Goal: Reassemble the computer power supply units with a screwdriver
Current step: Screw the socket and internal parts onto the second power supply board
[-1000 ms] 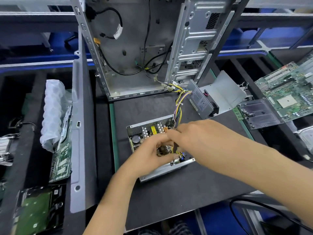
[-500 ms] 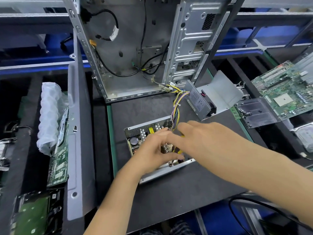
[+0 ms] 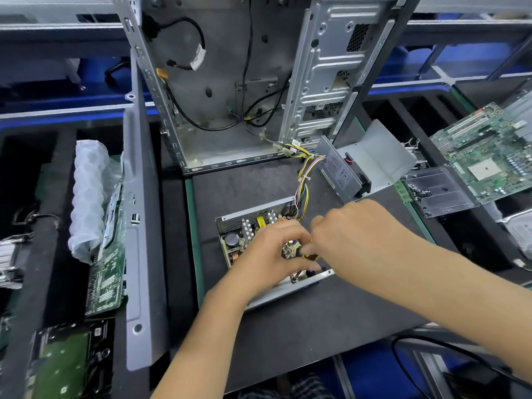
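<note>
A dark work mat (image 3: 259, 191) carries the open power supply (image 3: 244, 226), its cover (image 3: 371, 159) and a tower case (image 3: 224, 110).

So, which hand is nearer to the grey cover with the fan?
Right. The right hand lies just below the grey cover; the left hand is farther down-left.

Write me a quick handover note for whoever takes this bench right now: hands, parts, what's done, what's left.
Left hand: down inside the open power supply, fingers on its components.
Right hand: gripping a yellow-handled screwdriver over the same spot.
Power supply cover: off, lying behind on the mat, beside the empty case.
Screw tray: right of the cover.
Done: board seated in the housing, wire bundle attached.
Left: finish the inner screws, then probably refit the cover.
</note>
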### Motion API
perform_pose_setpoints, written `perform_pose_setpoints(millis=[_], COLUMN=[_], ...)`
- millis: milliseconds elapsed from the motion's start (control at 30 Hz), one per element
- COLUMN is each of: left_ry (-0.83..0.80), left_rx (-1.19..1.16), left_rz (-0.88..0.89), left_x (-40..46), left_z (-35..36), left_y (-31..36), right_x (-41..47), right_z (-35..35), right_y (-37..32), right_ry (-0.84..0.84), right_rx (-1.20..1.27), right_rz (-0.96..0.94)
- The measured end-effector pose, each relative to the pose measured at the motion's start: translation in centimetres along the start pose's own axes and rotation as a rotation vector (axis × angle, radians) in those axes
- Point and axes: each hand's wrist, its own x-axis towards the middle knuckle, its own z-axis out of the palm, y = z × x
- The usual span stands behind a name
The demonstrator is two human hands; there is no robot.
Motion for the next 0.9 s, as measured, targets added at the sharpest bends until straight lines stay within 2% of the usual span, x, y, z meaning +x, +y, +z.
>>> perform_pose_setpoints(millis=[167,267,333,400,433,500,567,600,767,900], left_ry=[-0.102,-0.103,-0.085,-0.061,-0.027,0.153,0.335,0.357,0.168,-0.017], left_rx=[-0.061,-0.069,-0.049,-0.013,0.025,0.142,0.263,0.294,0.375,0.699], left_rz=[0.02,-0.02,-0.027,-0.048,-0.053,-0.054,-0.009,-0.011,-0.061,-0.037], left_x=[-0.2,-0.8,-1.0,-1.3,-1.7,-3.0,-5.0,-6.1,-6.5,-2.4], left_z=[-0.2,0.0,0.1,-0.1,-0.1,-0.2,-0.3,-0.3,-1.1,-1.2], left_y=[-0.3,-0.4,-0.3,0.0,0.1,0.3,0.4,0.4,0.4,0.6], right_x=[0.2,-0.2,-0.4,-0.6,-0.6,-0.7,-0.6,-0.5,-0.4,-2.4], right_z=[0.6,0.4,0.8,0.7,0.7,0.4,0.6,0.7,0.6,0.5], right_y=[0.2,0.2,-0.3,-1.0,-1.2,-1.4,-1.1,-0.9,-0.7,1.4], right_ry=[-0.083,-0.041,0.036,0.042,0.038,0.026,0.03,0.021,-0.004,0.04], right_rx=[0.037,0.071,0.035,0.0,-0.017,-0.031,-0.042,-0.042,0.044,0.135], right_rz=[0.101,0.166,0.07,-0.015,-0.051,-0.082,-0.036,0.011,0.109,0.202])
